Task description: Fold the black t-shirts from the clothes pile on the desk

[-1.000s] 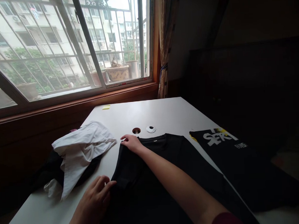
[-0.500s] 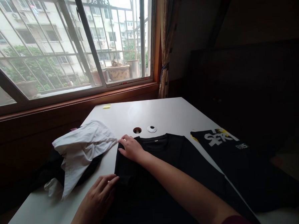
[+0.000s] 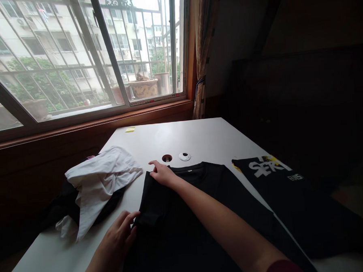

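A black T-shirt (image 3: 185, 217) lies spread on the white table (image 3: 184, 136), its neckline towards the far side and its left side folded inward, with a sleeve over the body. At the folded far-left corner is my right hand (image 3: 163, 174), its forearm crossing above the shirt. Its thumb and forefinger are apart, the thumb close to the cloth. My left hand (image 3: 121, 230) rests by the shirt's left edge, fingertips touching the fold, thumb lower and separate from the forefinger.
A crumpled white cloth (image 3: 101, 176) on dark fabric lies at the left. Another black garment with white lettering (image 3: 266, 168) lies at the right. Beyond the shirt are a round table hole (image 3: 167, 158), a white ring-shaped cap (image 3: 185, 156) and a yellow note (image 3: 130, 129). A barred window is behind.
My right hand has lifted slightly off the shirt's corner, its fingers now less flat. My left hand has shifted a little to the left, its thumb now visible apart from the fingers.
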A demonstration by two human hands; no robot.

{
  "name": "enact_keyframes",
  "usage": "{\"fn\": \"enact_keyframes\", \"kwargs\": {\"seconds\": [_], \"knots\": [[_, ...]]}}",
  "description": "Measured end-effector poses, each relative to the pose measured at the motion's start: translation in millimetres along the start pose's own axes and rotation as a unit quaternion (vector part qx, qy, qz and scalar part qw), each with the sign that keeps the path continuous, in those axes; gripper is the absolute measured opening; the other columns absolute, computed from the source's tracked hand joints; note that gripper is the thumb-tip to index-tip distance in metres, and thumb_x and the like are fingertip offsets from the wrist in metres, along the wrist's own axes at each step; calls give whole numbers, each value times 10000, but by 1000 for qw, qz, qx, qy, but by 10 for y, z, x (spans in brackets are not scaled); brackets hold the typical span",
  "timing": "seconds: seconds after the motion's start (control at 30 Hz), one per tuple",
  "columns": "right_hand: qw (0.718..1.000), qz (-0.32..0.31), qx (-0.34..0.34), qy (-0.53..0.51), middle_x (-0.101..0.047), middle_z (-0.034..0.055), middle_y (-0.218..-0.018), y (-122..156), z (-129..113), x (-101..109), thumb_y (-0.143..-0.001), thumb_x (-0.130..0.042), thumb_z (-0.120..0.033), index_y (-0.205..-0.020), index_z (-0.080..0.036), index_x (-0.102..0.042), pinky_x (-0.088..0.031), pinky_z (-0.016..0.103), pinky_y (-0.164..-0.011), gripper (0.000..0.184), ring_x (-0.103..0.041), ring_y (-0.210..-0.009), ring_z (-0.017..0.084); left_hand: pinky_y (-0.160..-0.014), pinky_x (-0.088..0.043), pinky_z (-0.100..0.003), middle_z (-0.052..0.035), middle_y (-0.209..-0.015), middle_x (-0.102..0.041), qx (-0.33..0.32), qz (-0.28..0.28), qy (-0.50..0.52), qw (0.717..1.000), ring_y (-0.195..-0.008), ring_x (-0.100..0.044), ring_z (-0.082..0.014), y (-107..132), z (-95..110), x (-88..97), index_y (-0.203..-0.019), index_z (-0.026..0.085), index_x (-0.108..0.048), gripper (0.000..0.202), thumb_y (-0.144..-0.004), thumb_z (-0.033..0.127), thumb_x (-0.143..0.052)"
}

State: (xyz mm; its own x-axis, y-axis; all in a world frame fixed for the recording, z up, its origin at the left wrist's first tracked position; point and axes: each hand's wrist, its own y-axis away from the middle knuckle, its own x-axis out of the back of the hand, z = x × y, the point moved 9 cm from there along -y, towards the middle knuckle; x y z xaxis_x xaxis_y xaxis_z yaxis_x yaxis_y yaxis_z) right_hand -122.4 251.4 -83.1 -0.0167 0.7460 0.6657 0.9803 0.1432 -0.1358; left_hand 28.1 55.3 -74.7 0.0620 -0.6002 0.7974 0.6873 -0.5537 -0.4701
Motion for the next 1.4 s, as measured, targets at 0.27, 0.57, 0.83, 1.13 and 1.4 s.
{"fn": "enact_keyframes", "kwargs": {"seconds": [0.27,0.57,0.83,1.13,1.4], "knots": [[998,-26,-49,27,-716,23,-961,-3,154,60,-790,-611,-168,-1152,-259,-662,-475,289,-759,377,-662,-886,208,-699,-542,-250,-62,-980,-615,-15,-7,19,1000,-750,-659,-150,48,-14,-24,-1113,247,-621,224,-993,256,-432],[997,-32,-36,57,-736,36,-1031,-3,4,16,-848,-638,-365,-1241,-294,-632,-484,315,-757,400,-674,-924,241,-701,-536,-266,-82,-1066,-595,-16,-52,40,998,-772,-660,-151,33,86,18,-1062,235,-627,263,-933,135,-421],[997,-6,17,80,-724,33,-1137,40,-121,-25,-874,-601,-233,-1207,-280,-668,-485,282,-852,343,-669,-1032,198,-861,-539,-338,-77,-1106,-653,-75,-112,-36,990,-1010,-624,-228,-35,254,78,-1008,238,-636,140,-936,157,-547],[988,7,22,154,-705,34,-1183,52,-108,-4,-914,-544,-220,-1220,-269,-632,-502,294,-836,322,-675,-1024,200,-743,-505,-319,-54,-933,-643,-95,-107,-26,989,-834,-596,-196,-28,269,20,-995,223,-623,159,-972,130,-495],[960,32,62,270,-627,131,-1193,196,-272,-33,-950,-472,-162,-1248,-218,-622,-511,405,-812,338,-664,-938,263,-770,-536,-328,-57,-944,-658,-103,-95,-45,989,-854,-619,-201,-14,257,28,-1026,228,-649,148,-983,175,-517]]}}
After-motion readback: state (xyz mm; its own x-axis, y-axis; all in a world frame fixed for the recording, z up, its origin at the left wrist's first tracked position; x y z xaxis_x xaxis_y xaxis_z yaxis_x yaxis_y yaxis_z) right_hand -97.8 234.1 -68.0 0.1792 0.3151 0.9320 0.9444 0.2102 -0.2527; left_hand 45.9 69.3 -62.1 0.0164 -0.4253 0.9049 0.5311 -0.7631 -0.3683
